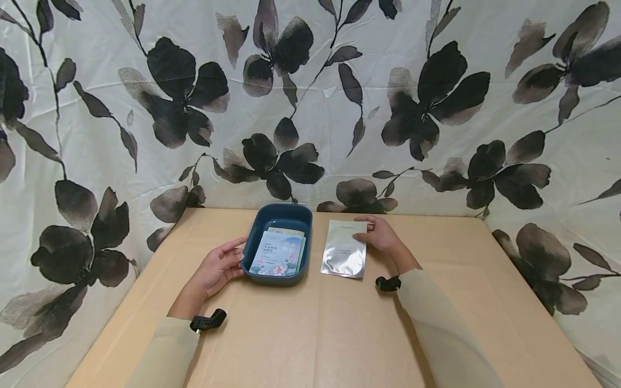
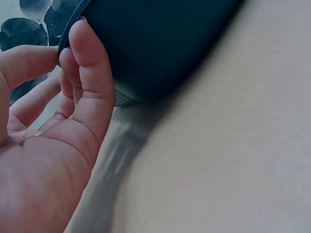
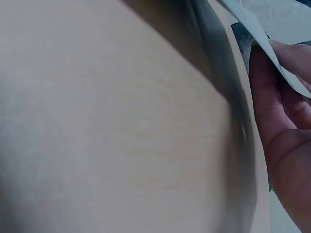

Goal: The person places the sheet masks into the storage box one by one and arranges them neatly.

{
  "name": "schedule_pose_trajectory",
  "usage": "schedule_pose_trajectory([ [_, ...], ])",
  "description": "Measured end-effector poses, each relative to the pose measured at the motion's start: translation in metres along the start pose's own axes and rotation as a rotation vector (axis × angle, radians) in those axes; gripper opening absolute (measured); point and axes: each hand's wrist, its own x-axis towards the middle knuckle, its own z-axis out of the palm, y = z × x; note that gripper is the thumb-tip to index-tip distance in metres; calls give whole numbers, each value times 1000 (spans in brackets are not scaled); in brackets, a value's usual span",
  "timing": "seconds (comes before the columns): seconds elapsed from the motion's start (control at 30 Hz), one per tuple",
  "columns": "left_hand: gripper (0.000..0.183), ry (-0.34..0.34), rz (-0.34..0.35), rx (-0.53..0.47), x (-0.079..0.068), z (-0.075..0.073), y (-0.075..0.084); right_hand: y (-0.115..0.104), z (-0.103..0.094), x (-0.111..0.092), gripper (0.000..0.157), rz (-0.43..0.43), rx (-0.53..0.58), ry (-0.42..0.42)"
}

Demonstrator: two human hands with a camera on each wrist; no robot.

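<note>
A dark blue plastic container (image 1: 277,212) with rounded corners stands near the back of the table. My left hand (image 1: 221,270) pinches its left rim between thumb and fingers; the left wrist view shows the container's side (image 2: 146,43) right by the thumb. Inside lie several flat packets, the top one pale blue with pink flowers (image 1: 277,253). To the right of the container, my right hand (image 1: 380,236) pinches a silver foil packet (image 1: 343,250) by its upper right edge. In the right wrist view the packet's edge (image 3: 267,43) shows between the thumb and fingers.
The light wood-toned table (image 1: 315,328) reaches back to a white cloth (image 1: 349,156) with dark flowers, which hangs behind it and along both sides. A black band (image 1: 208,321) is on the left wrist and another black band (image 1: 388,284) on the right.
</note>
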Motion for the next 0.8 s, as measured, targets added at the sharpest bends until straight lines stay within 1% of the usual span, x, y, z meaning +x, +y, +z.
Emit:
schedule_pose_trajectory([
  [0.3, 61, -3, 4, 5, 0, 0, -1, 0, 3, -8, 56, 16, 13, 42],
  [0.4, 61, -10, 5, 5, 0, -1, 0, -1, 5, -12, 55, 27, 29, 55],
  [0.57, 60, -19, 5, 1, -1, -2, 0, -1, 7, -18, 58, 28, 46, 54],
  [0.8, 60, -20, 4, 6, -2, -3, 1, 4, 10, -23, 58, 41, 116, 60],
])
